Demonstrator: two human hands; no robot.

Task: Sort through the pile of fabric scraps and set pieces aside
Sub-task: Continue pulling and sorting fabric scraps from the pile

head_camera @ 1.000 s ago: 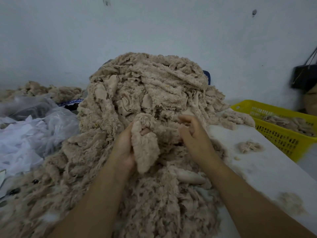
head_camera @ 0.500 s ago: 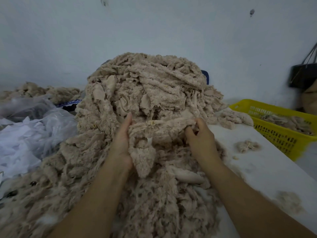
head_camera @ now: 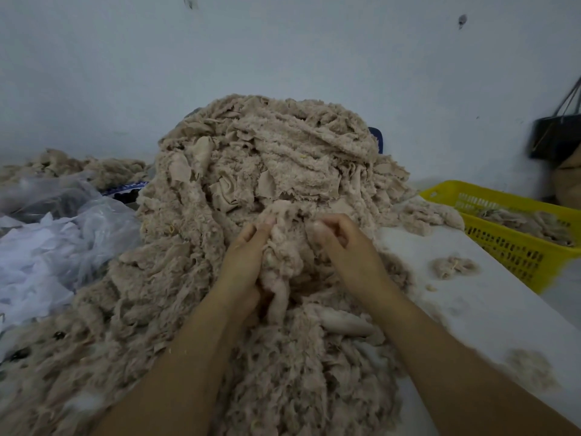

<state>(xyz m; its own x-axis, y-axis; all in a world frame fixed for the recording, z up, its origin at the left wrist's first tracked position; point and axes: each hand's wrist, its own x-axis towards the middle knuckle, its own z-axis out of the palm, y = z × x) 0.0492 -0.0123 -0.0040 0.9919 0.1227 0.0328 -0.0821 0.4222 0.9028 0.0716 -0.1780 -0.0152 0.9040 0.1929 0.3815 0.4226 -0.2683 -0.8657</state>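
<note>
Scrap: a fluffy beige piece (head_camera: 284, 247), bunched between my hands at the front of the pile, mid-table.
Left hand (head_camera: 245, 262): fingers curled round the scrap's left side, gripping it.
Right hand (head_camera: 345, 250): fingers curled, thumb against the scrap's right side; I can't tell whether it has hold.
Pile (head_camera: 270, 158): beige scraps heaped from the table's near edge up to the back wall, covering its left and middle.
Table (head_camera: 490, 313): white, bare along the right edge, one loose tuft (head_camera: 452, 266) there.
Basket (head_camera: 515, 256): yellow, just past the right edge, scraps inside.
Bag (head_camera: 66, 234): clear plastic, at the left edge.
</note>
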